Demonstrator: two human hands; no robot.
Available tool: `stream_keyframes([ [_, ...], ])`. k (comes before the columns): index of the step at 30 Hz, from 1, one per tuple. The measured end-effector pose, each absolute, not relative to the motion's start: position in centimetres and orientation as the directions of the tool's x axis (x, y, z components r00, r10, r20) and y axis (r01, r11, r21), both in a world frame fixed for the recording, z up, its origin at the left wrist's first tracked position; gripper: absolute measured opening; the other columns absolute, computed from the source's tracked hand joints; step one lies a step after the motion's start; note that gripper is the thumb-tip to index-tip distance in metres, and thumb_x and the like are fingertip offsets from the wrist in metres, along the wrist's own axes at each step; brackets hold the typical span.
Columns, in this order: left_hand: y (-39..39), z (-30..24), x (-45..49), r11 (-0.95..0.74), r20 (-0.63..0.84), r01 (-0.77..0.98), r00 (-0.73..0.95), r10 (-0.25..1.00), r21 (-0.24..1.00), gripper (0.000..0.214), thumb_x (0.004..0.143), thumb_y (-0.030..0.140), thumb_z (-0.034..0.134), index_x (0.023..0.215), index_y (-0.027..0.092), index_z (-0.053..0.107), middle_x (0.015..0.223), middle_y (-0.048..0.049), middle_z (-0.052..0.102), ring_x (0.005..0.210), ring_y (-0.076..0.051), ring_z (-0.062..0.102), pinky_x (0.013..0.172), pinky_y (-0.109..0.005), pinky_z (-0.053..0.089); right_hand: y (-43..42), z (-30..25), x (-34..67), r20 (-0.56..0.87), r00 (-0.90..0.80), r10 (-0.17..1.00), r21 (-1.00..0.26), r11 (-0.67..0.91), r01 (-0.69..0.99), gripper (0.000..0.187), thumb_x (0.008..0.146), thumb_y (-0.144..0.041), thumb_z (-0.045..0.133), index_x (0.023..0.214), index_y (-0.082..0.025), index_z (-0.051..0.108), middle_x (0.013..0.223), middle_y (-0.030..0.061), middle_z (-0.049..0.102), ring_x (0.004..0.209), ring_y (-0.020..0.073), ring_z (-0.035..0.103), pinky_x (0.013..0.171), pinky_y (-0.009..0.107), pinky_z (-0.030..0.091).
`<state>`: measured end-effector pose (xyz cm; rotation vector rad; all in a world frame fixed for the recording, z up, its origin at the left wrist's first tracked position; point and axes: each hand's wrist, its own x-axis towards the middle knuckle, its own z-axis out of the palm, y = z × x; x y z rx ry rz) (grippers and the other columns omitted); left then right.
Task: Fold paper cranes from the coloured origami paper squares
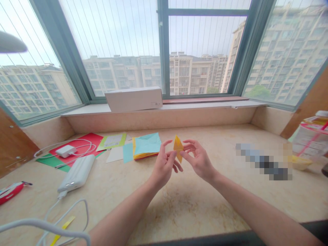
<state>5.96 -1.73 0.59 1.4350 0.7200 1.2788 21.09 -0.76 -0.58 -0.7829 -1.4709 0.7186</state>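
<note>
A small piece of folded yellow paper is held up above the countertop, its pointed tip upward. My left hand grips its left side between thumb and fingers. From the right, my right hand pinches the same paper with thumb and fingertips. Parts of the paper are hidden behind my fingers. Just left of my left hand lies a stack of coloured paper, light blue on top with yellow and red edges below.
On the left are red paper, a white charger with its cable, a white power bank and a red cutter. A white box stands on the window ledge. A plastic jug stands at the right, near a blurred-out patch.
</note>
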Motion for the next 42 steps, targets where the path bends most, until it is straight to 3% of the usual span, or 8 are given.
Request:
stream_keyframes([
  [6, -1.3, -0.1, 5.7, -0.341, 0.350, -0.081, 0.238, 0.906, 0.937, 0.033, 0.089, 0.048, 0.056, 0.099, 0.017, 0.055, 0.083, -0.0028, 0.065, 0.050, -0.011, 0.064, 0.040, -0.017, 0.044, -0.6, -0.6, 21.5, 0.585, 0.055, 0.809, -0.807, 0.575, 0.135, 0.033, 0.079, -0.034, 0.074, 0.110, -0.026, 0.066, 0.095, 0.0039, 0.073, 0.088, 0.0206, 0.064, 0.086, 0.040, 0.045],
  [11, -1.6, -0.1, 5.4, -0.390, 0.383, 0.005, 0.173, 0.907, 0.921, 0.034, 0.089, 0.048, 0.056, 0.104, 0.018, 0.060, 0.072, 0.0022, 0.059, 0.041, -0.006, 0.055, 0.034, -0.015, 0.037, -0.7, -0.5, 21.6, 0.580, 0.019, 0.814, -0.811, 0.575, 0.107, 0.015, 0.081, -0.035, 0.072, 0.093, -0.026, 0.073, 0.089, 0.0037, 0.073, 0.079, 0.0190, 0.061, 0.076, 0.037, 0.048],
  [15, -1.9, 0.5, 5.6, -0.352, 0.366, -0.101, 0.196, 0.910, 0.930, 0.039, 0.089, 0.050, 0.055, 0.109, 0.017, 0.057, 0.077, -0.0015, 0.064, 0.046, -0.011, 0.063, 0.036, -0.017, 0.042, -0.8, -0.2, 21.7, 0.631, -0.084, 0.772, -0.774, 0.633, 0.009, 0.010, 0.083, -0.033, 0.070, 0.089, -0.025, 0.073, 0.097, 0.0050, 0.072, 0.090, 0.0207, 0.065, 0.080, 0.037, 0.050],
  [18, -2.0, 1.1, 5.7, -0.349, 0.378, -0.173, 0.179, 0.908, 0.921, 0.039, 0.090, 0.050, 0.054, 0.107, 0.015, 0.057, 0.082, -0.0048, 0.066, 0.060, -0.015, 0.068, 0.045, -0.022, 0.052, -1.1, 0.1, 22.0, 0.650, -0.126, 0.749, -0.755, 0.656, 0.005, 0.011, 0.087, -0.030, 0.065, 0.094, -0.026, 0.073, 0.106, 0.0062, 0.070, 0.102, 0.0220, 0.064, 0.088, 0.039, 0.050],
  [22, -2.0, 1.4, 5.6, -0.337, 0.371, -0.196, 0.173, 0.912, 0.921, 0.038, 0.090, 0.048, 0.055, 0.108, 0.015, 0.057, 0.083, -0.0051, 0.066, 0.065, -0.016, 0.068, 0.049, -0.025, 0.055, -1.3, 0.4, 22.2, 0.628, -0.185, 0.756, -0.766, 0.643, 0.028, 0.022, 0.091, -0.032, 0.059, 0.108, -0.027, 0.071, 0.118, 0.0082, 0.066, 0.113, 0.0236, 0.060, 0.097, 0.042, 0.048],
  [31, -1.7, 0.9, 5.5, -0.373, 0.402, -0.175, 0.188, 0.896, 0.911, 0.031, 0.088, 0.041, 0.060, 0.107, 0.017, 0.057, 0.087, -0.0043, 0.063, 0.069, -0.015, 0.063, 0.050, -0.025, 0.056, -1.0, 0.3, 22.3, 0.620, -0.196, 0.759, -0.775, 0.632, -0.003, 0.019, 0.089, -0.030, 0.063, 0.105, -0.027, 0.073, 0.117, 0.0077, 0.066, 0.112, 0.0231, 0.061, 0.098, 0.043, 0.048],
  [36, -1.4, 0.4, 5.5, -0.383, 0.402, -0.128, 0.201, 0.893, 0.915, 0.028, 0.086, 0.035, 0.064, 0.107, 0.018, 0.059, 0.074, -0.0002, 0.061, 0.060, -0.011, 0.058, 0.053, -0.022, 0.053, -1.0, 0.1, 22.3, 0.643, -0.217, 0.734, -0.744, 0.666, 0.049, 0.023, 0.089, -0.023, 0.061, 0.109, -0.029, 0.071, 0.123, 0.0073, 0.061, 0.118, 0.0225, 0.056, 0.103, 0.044, 0.044],
  [42, -1.2, 0.4, 5.3, -0.473, 0.485, -0.108, 0.159, 0.860, 0.874, 0.022, 0.084, 0.032, 0.067, 0.102, 0.019, 0.064, 0.112, -0.0082, 0.061, 0.084, -0.016, 0.062, 0.064, -0.025, 0.055, -0.8, 0.0, 22.3, 0.642, -0.212, 0.737, -0.753, 0.658, 0.005, 0.027, 0.087, -0.021, 0.059, 0.110, -0.030, 0.071, 0.125, 0.0070, 0.058, 0.123, 0.0229, 0.053, 0.108, 0.045, 0.041],
])
